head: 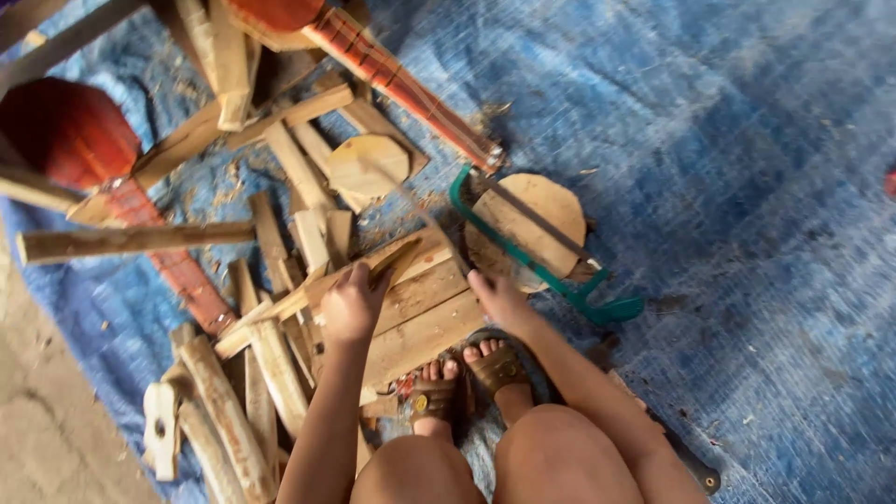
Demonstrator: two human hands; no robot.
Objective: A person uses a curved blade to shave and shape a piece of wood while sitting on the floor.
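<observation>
We're looking straight down, and our left hand (350,303) is curled shut around a thin wooden-handled tool (394,262); its handle pokes out up and to the right from our fist, while the blurred working end beyond it can't be made out. Our right hand (499,299) lies flatter, fingers together, fingertips pressing on the right edge of the wooden plank (420,313). That plank runs long from lower left to upper right, sitting between our two hands and just above our sandalled feet (467,378). Just beyond our right hand lies a green-framed hacksaw (551,266), slanting from upper left down to lower right across a round wooden disc (532,224). Everything rests on a blue tarp (747,187), with a heap of rough wooden offcuts (243,373) to our left.
</observation>
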